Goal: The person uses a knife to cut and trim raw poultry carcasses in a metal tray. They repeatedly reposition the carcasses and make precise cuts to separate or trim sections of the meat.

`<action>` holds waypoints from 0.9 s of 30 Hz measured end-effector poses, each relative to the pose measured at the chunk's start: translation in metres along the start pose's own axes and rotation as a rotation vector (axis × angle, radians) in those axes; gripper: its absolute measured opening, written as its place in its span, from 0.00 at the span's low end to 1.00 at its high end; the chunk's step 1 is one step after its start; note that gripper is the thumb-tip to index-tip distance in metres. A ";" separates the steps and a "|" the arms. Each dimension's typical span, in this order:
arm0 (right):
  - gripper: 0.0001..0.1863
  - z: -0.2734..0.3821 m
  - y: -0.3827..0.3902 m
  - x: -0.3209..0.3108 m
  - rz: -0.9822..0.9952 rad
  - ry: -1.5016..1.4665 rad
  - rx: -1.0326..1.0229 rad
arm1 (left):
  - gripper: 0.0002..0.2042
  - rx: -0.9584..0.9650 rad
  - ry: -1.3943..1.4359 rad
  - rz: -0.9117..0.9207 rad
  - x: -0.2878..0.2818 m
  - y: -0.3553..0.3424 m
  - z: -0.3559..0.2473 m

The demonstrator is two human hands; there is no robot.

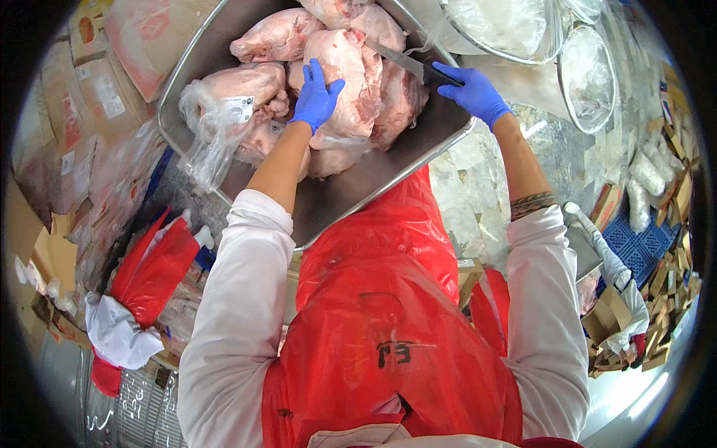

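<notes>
A steel tub in front of me holds several large pieces of raw, pale pink meat. My left hand, in a blue glove, lies on the biggest piece of meat with its fingers spread. Also gloved in blue, my right hand is closed round the black handle of a knife. The blade points left, and its tip meets the upper right part of that same piece. Left of my left hand, clear plastic wrap with a white label hangs over other meat.
Clear bag liners on round metal hoops stand right of the tub. Cardboard boxes are stacked at the left. Two people in white sleeves, one with a red apron, are at the left and right. A blue plastic pallet lies far right among cardboard.
</notes>
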State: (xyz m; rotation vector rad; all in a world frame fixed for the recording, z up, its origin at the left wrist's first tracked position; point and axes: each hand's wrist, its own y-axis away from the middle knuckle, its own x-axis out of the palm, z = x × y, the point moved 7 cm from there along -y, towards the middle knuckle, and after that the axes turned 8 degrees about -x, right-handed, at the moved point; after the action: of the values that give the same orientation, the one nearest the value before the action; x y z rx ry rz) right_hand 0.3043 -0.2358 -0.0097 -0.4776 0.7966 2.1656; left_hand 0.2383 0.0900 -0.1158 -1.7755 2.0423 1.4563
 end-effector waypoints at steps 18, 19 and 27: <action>0.27 0.114 0.021 0.083 -0.326 -0.236 0.206 | 0.47 0.102 0.061 -0.014 0.007 -0.010 0.022; 0.27 0.119 0.016 0.092 -0.297 -0.211 0.238 | 0.47 0.095 0.047 -0.018 0.006 -0.010 0.023; 0.35 0.077 0.030 0.135 -0.290 -0.028 0.187 | 0.48 0.051 0.009 -0.016 0.003 -0.007 0.011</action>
State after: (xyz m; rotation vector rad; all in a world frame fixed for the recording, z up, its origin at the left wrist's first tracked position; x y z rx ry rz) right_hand 0.1892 -0.1275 -0.0169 -0.4367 0.8489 1.8093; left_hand 0.2374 0.0959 -0.1274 -1.7786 2.0454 1.3808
